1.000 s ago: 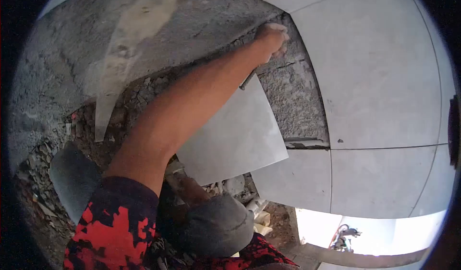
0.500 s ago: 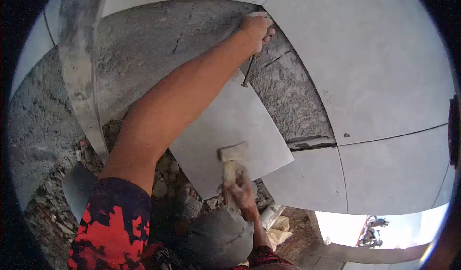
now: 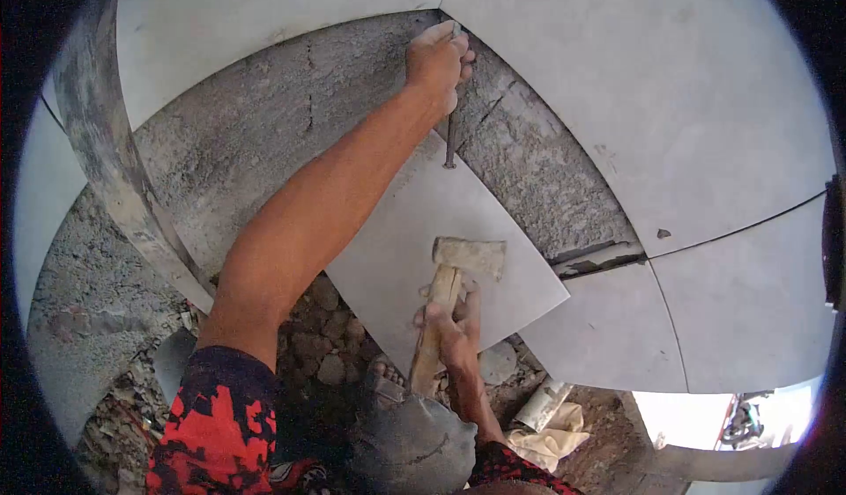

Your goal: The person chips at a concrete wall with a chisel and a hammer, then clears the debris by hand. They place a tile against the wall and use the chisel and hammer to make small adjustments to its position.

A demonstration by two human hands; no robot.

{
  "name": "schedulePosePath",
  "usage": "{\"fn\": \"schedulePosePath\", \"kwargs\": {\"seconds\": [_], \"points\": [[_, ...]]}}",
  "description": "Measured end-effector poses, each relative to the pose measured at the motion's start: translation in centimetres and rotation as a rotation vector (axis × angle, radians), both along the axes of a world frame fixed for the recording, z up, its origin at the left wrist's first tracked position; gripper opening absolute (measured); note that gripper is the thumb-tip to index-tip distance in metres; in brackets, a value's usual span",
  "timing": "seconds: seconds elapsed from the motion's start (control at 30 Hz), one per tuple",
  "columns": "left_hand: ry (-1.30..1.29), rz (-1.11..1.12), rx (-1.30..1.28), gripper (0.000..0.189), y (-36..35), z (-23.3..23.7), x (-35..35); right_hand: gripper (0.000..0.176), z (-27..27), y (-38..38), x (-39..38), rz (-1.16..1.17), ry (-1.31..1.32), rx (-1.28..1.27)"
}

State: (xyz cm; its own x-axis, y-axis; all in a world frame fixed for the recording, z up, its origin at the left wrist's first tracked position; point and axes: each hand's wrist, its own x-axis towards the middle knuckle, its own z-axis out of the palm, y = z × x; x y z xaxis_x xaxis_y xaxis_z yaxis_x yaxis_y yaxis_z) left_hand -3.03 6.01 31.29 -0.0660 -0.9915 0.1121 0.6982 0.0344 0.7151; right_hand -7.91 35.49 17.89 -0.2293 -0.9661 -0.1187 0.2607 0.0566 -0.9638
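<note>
At the top centre, my left hand (image 3: 438,62) is closed around a thin metal chisel (image 3: 451,138), near the corner where large pale tiles meet. The chisel's flared end points down toward me, over a loose pale tile (image 3: 388,217). My right hand (image 3: 458,328) grips a hammer (image 3: 470,255) by its wooden handle. The hammer's head, coated in dried cement, is above the loose tile, with a gap between it and the chisel. That tile lies askew, partly over rough mortar (image 3: 538,173) and partly over rubble.
Laid tiles (image 3: 714,107) border the rough strip above and to the right. A long, cement-smeared straight bar (image 3: 110,147) slants down the left side. Stones and rubble (image 3: 322,328) lie below the loose tile, with a pale cylinder (image 3: 542,405) and crumpled cloth or bag (image 3: 555,438) at lower right.
The hammer has come up slightly and to the right, and is no longer blurred. My left hand still holds the chisel near the tile corner. The whole view has shifted a little.
</note>
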Motion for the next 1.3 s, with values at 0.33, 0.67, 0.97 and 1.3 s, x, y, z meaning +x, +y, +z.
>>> {"fn": "schedulePosePath", "kwargs": {"seconds": [0.33, 0.67, 0.97, 1.3], "points": [[0.115, -0.098, 0.0, 0.035, -1.7, 0.0, 0.2, 0.044, 0.2, -6.8, 3.0, -0.11, 0.319, -0.156], [-0.011, -0.094, 0.075, 0.03, -2.6, -0.1, 0.3, 0.041, 4.0, -6.8, 2.3, 0.062, 0.052, -0.015], [-0.015, -0.013, 0.141, 0.035, -0.9, 1.3, 0.0, 0.022, 4.2, -7.8, 7.0, -0.249, -0.75, 0.001], [-0.069, -0.012, 0.097, 0.026, -2.4, 0.4, -0.2, 0.019, 7.9, -10.2, 5.0, -0.208, -1.38, -0.213]]}}
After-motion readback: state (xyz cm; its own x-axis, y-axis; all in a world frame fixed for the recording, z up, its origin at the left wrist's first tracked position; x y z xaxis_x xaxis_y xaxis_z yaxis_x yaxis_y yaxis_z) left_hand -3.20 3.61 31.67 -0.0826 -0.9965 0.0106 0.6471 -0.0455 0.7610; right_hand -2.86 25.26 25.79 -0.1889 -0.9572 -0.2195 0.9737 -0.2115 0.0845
